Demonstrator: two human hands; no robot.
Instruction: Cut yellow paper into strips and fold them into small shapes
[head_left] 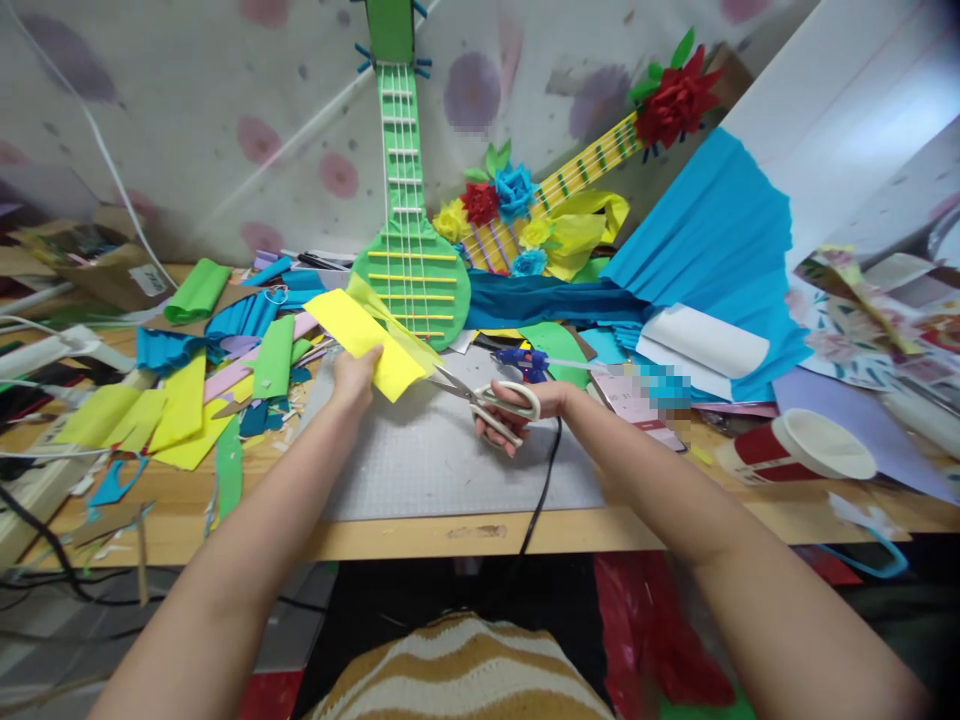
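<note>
Cutting step in hand: left hand pinches yellow paper sheet, fingers closed on its lower edge, sheet held up over grey cutting mat on the surface. Right hand fingers grip through scissors handles, blade tips at the sheet's right corner. Next snip likely needs paper taut, blades lined up.

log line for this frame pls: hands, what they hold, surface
left hand: grips yellow paper | right hand: holds scissors, blades at paper edge | below: grey cutting mat
</note>
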